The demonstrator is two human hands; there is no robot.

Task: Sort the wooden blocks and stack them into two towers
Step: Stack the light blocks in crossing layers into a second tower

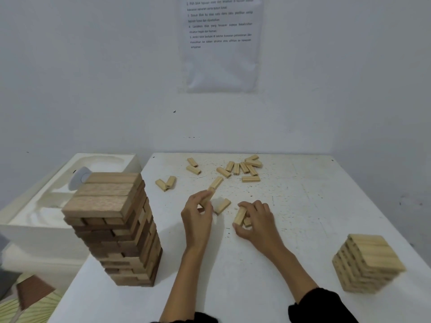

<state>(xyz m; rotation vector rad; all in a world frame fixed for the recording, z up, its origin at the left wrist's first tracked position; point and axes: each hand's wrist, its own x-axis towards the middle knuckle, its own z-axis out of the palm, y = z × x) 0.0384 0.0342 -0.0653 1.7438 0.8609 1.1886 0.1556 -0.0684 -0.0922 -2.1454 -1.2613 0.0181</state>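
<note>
Wooden blocks (240,215) are gripped mid-counter (303,206) in the curled fingers of the left hand (197,214) and the right hand (257,217); the tall dark tower (112,224), near left, could be toppled by a passing forearm.

Matt pale wooden blocks (247,167) lie on a speckled, worn white table (303,206); the tall tower (116,227) is darker wood.

White, speckled worktop (303,217) carrying two block towers.
A tall dark-wood tower (116,229) stands near its left edge and a shorter pale tower (367,264) near its right. Loose pale blocks (250,179) lie scattered toward the far edge.
</note>
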